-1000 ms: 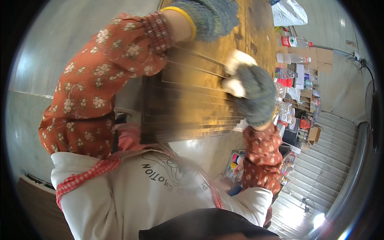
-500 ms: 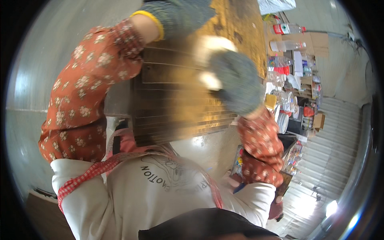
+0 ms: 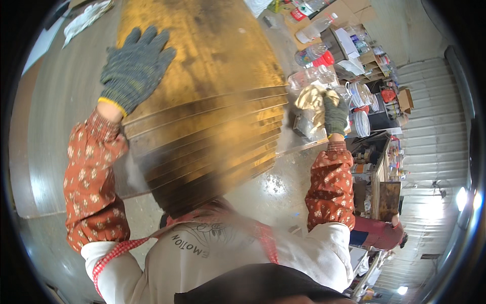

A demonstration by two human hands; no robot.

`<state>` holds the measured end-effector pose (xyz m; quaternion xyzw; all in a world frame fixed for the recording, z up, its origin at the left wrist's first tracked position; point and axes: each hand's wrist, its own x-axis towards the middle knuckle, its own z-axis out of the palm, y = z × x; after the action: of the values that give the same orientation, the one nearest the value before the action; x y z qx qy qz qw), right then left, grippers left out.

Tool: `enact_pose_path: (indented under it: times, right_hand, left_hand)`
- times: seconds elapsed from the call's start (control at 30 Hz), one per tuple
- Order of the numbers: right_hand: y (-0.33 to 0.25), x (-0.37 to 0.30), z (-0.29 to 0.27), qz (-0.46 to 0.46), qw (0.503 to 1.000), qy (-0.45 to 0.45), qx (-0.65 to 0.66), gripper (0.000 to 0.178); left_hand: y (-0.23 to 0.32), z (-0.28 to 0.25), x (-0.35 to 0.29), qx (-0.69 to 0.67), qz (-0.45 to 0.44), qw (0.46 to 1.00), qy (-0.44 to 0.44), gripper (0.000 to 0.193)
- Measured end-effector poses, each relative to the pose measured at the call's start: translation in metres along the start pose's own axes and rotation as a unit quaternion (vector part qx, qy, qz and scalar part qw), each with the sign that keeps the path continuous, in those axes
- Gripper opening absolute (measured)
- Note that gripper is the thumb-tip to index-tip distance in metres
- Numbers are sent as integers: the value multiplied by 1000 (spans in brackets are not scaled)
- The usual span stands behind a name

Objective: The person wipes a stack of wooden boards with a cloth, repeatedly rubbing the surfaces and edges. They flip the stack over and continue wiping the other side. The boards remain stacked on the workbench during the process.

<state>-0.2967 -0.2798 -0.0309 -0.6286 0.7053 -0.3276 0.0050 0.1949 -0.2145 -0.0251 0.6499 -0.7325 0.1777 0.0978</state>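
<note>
A stack of large yellow-brown boards (image 3: 202,50), stained dark in places, lies in front of me with several layered edges facing my body. My left hand (image 3: 134,71), in a grey knit glove with a yellow cuff, rests flat on the top board near its left edge, fingers spread. Off the stack's right side, my right hand (image 3: 335,115), gloved too, is closed on a crumpled cream-and-brown rag (image 3: 310,104). That rag is just above a small greyish container (image 3: 306,126) at the table's edge, whose contents I cannot make out.
Clear plastic bottles (image 3: 316,28) and white buckets (image 3: 360,124) crowd the right side, with cardboard boxes behind. A whitish cloth (image 3: 87,19) lies on the grey tabletop (image 3: 61,101) at far left. Farther right stands another person in dark red (image 3: 377,233).
My right hand has moved right, from over the boards to beside the bottles, with the rag in it. The left hand has come into full view, flat on the top board.
</note>
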Motion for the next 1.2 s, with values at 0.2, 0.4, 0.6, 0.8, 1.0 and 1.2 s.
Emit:
enact_pose_path:
  times: [0.2, 0.4, 0.6, 0.8, 1.0, 1.2]
  right_hand:
    - [48, 20, -13, 58, 991, 123, 21, 46]
    - [16, 91, 22, -146, 989, 15, 2, 33]
    - [-7, 118, 45, -162, 971, -177, -15, 47]
    - [-1, 129, 26, -185, 939, -264, -121, 53]
    - [19, 107, 42, -215, 961, -170, 30, 44]
    - [132, 73, 35, 121, 783, -158, 589, 22]
  left_hand:
    - [-11, -18, -37, -52, -78, 996, -13, 51]
    - [-25, -27, -37, -66, -52, 996, -5, 49]
    - [-30, -30, -34, -107, -33, 994, -6, 43]
    - [-34, -26, -36, -107, -53, 993, -17, 42]
    - [-27, -36, -34, -98, -60, 993, -23, 43]
    - [-34, -32, -37, -94, -15, 995, -5, 46]
